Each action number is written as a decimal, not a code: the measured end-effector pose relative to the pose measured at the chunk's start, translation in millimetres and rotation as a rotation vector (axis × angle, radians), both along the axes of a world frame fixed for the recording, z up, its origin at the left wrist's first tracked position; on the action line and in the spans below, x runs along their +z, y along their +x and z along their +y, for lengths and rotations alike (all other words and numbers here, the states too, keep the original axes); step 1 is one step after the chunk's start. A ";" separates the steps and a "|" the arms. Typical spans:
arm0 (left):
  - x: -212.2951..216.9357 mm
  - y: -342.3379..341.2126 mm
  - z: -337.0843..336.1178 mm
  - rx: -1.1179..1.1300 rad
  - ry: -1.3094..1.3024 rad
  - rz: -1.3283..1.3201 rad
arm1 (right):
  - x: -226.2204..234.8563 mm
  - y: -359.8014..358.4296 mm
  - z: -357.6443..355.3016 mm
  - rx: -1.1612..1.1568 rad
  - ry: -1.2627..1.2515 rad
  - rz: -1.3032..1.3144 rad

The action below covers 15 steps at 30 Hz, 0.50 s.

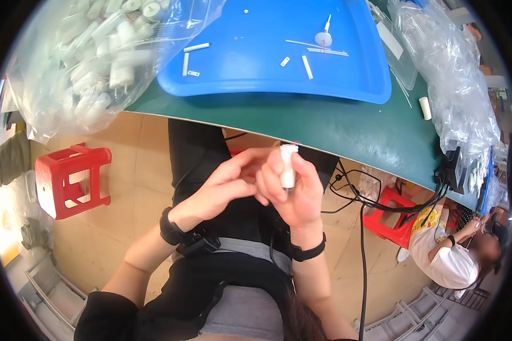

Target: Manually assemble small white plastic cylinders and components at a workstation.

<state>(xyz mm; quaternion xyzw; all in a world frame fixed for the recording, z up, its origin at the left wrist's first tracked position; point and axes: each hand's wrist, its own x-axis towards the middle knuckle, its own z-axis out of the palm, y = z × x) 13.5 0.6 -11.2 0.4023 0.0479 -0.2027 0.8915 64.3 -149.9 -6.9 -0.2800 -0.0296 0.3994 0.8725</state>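
In front of my body, just below the table edge, my right hand (pixel 293 184) is closed around a short white plastic cylinder (pixel 288 167). The piece stands roughly upright between thumb and fingers, with its ridged top rim showing. My left hand (pixel 236 176) is close against the right hand's curled fingers. Its thumb and forefinger are curved and apart, and nothing shows between them. Some of the left fingertips are hidden by the right hand.
A blue tray (pixel 256 88) on the green table (pixel 324 122) bears small white tubes, thin rods and a disc-shaped part. A clear bag of white cylinders (pixel 105 62) lies left. Another white cylinder (pixel 425 108), plastic bags (pixel 455 74) and black cables (pixel 363 250) are right. Red stools (pixel 74 179) and a seated person (pixel 452 256) are beyond.
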 end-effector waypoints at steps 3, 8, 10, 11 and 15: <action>-6.1 7.9 -0.6 0.011 0.006 0.039 | -3.1 1.3 6.3 -0.054 -0.158 -0.131; -0.7 16.5 -4.7 0.099 -0.028 0.104 | -15.3 -3.1 0.1 0.043 -0.411 -0.232; -2.4 16.3 -7.8 0.120 0.056 0.125 | -11.9 -5.2 3.3 0.036 -0.463 -0.277; -3.7 17.2 -8.7 0.120 0.057 0.118 | -10.2 -5.9 2.4 0.040 -0.503 -0.296; 0.0 22.9 -5.0 0.081 0.024 0.135 | -5.7 -10.5 0.3 0.034 -0.586 -0.327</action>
